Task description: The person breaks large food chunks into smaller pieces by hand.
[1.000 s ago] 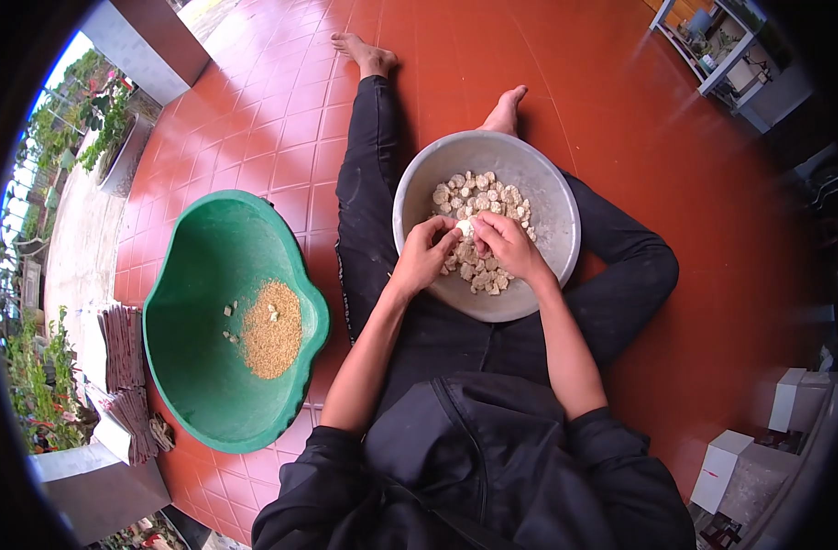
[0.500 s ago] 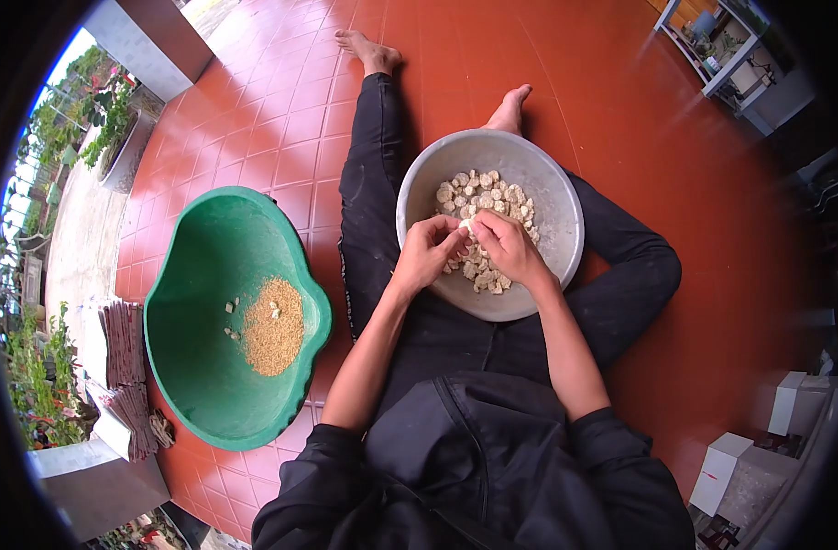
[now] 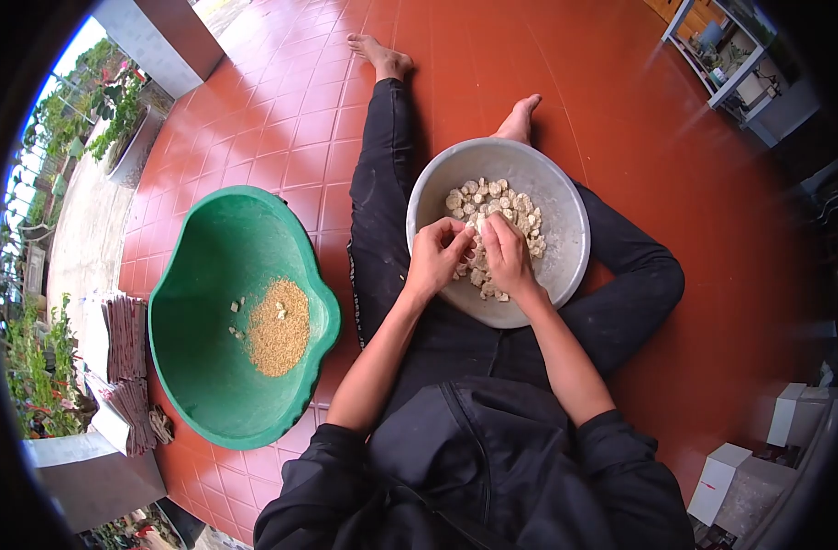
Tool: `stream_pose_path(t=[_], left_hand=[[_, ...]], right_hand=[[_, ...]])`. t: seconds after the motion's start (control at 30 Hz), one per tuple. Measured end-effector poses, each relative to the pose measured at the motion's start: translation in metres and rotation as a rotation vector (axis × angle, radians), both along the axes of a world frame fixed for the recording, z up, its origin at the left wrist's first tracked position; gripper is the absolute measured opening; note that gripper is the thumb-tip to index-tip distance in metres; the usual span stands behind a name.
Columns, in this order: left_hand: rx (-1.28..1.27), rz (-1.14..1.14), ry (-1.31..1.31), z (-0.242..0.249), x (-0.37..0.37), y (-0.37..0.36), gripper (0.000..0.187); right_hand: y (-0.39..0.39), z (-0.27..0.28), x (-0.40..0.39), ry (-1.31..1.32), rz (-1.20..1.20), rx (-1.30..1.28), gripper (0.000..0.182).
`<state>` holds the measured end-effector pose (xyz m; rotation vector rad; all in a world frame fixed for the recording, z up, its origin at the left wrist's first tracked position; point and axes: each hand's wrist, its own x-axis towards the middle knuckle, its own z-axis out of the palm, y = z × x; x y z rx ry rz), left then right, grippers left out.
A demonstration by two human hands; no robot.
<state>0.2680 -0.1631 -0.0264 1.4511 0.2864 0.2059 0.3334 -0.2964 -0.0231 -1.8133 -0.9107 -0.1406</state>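
Note:
A round grey metal basin (image 3: pixel 562 266) rests on my lap, with several pale, knobbly chunks (image 3: pixel 526 218) inside. Over the chunks, my left hand (image 3: pixel 434 259) pinches a small whitish piece between thumb and fingers. My right hand (image 3: pixel 510 259) is closed close beside it, its fingertips at the same piece; the piece is mostly hidden. To the left stands a green basin (image 3: pixel 213 275) holding a heap of yellowish grains (image 3: pixel 281 335) and a few small whitish bits.
Bundled papers or sacks (image 3: pixel 125 341) stand left of the green basin. My outstretched leg (image 3: pixel 382 147) lies between the basins. White boxes (image 3: pixel 717 484) are at lower right, a metal shelf (image 3: pixel 739 73) at upper right, and a potted plant (image 3: pixel 136 147) at upper left.
The view has shifted slightly, so the basins appear a little further right. My fingers have moved at the small piece, and my right hand is now more upright.

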Motion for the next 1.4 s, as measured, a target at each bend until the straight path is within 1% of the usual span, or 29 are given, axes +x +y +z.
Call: stream_pose_path(t=[0.03,0.07,0.13,0.17,0.3,0.5,0.6,0.7,0.77,0.8,0.87,0.9,0.97,1.0,1.07,1.1,1.17,1.2,1.27,1.3,1.37,1.4], left_hand=[[0.011,-0.010,-0.003,0.001,0.000,0.002,0.020],[0.007,-0.011,-0.005,0.002,0.000,0.004,0.020],[-0.175,-0.037,-0.037,0.001,-0.001,0.009,0.021],[-0.174,-0.043,-0.033,0.000,-0.002,0.010,0.022],[-0.116,-0.013,-0.056,0.006,-0.003,0.009,0.020],[-0.197,-0.016,-0.108,0.006,-0.004,0.013,0.016],[-0.261,-0.036,-0.116,0.007,-0.004,0.012,0.016],[-0.293,-0.008,-0.125,0.010,-0.004,0.011,0.018],[-0.269,0.008,-0.108,0.012,-0.004,0.008,0.020],[-0.269,0.008,-0.108,0.012,-0.004,0.008,0.020],[-0.290,0.035,-0.107,0.012,-0.004,0.009,0.018],[-0.290,0.035,-0.107,0.010,-0.004,0.009,0.018],[-0.171,0.085,-0.095,0.005,-0.003,0.010,0.017],[-0.171,0.085,-0.095,0.005,-0.004,0.011,0.017],[-0.186,0.075,-0.092,0.006,-0.004,0.010,0.015],[-0.187,0.074,-0.092,0.005,-0.004,0.010,0.015],[-0.127,0.043,-0.078,0.005,-0.004,0.009,0.016],[-0.126,0.043,-0.077,0.004,-0.005,0.009,0.016],[-0.076,0.048,-0.113,0.003,-0.004,0.007,0.015],[-0.076,0.046,-0.112,0.003,-0.004,0.006,0.015],[-0.019,0.060,-0.103,0.005,-0.005,0.006,0.015],[-0.019,0.060,-0.103,0.005,-0.005,0.006,0.015]], right_hand=[[-0.004,-0.002,0.004,0.097,-0.012,-0.022,0.024],[-0.007,-0.006,0.005,0.095,-0.013,-0.026,0.024],[-0.009,-0.007,0.006,0.510,0.108,0.109,0.027],[-0.008,-0.011,0.006,0.542,0.143,0.163,0.029],[-0.006,-0.011,0.005,0.537,0.207,0.176,0.029],[-0.010,-0.010,0.008,0.497,0.225,0.142,0.025],[-0.010,-0.007,0.006,0.546,0.238,0.183,0.022],[-0.010,-0.005,0.006,0.617,0.258,0.212,0.024],[-0.012,-0.005,0.007,0.811,0.315,0.229,0.026],[-0.010,-0.003,0.006,0.811,0.315,0.228,0.026],[-0.006,-0.002,0.004,1.066,0.368,0.419,0.027],[-0.006,-0.002,0.004,1.066,0.368,0.420,0.027],[-0.009,-0.002,0.006,1.087,0.369,0.385,0.024],[-0.010,-0.004,0.007,1.088,0.369,0.385,0.024],[-0.011,-0.008,0.010,0.942,0.327,0.257,0.019],[-0.010,-0.007,0.008,0.942,0.326,0.258,0.019],[-0.007,-0.004,0.003,0.643,0.187,0.160,0.016],[-0.007,-0.003,0.003,0.644,0.187,0.161,0.016],[-0.009,0.000,0.005,0.378,0.125,0.060,0.015],[-0.009,0.002,0.005,0.378,0.123,0.061,0.015],[-0.009,0.005,0.005,0.249,0.125,0.051,0.014],[-0.010,0.006,0.005,0.249,0.125,0.052,0.014]])
